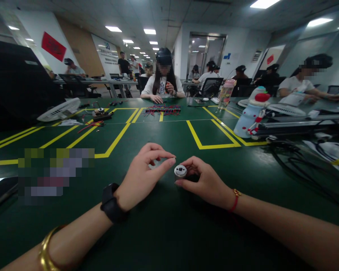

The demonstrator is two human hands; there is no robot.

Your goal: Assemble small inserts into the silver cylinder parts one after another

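Observation:
Between the thumb and fingers of my right hand [200, 180] stands a small silvery metal cylinder [180, 172], upright, with dark holes in its round top face. It resembles a small motor, but its exact kind is not clear. Just up and to the left of it, my left hand [145, 169] is closed in a pinch, thumb and forefinger tips nearly meeting. A tiny pale speck shows at those fingertips, too small to name. The left fingertips are apart from the cylinder. Both hands are over the dark green table [164, 233].
Bundled red and dark wires [164, 110] lie across the table before a seated person [162, 81]. At right are a light blue bottle [245, 118], a pink-lidded bottle [226, 94] and black cables [293, 169]. A white fan [59, 109] lies left; yellow tape [219, 146] marks the tabletop.

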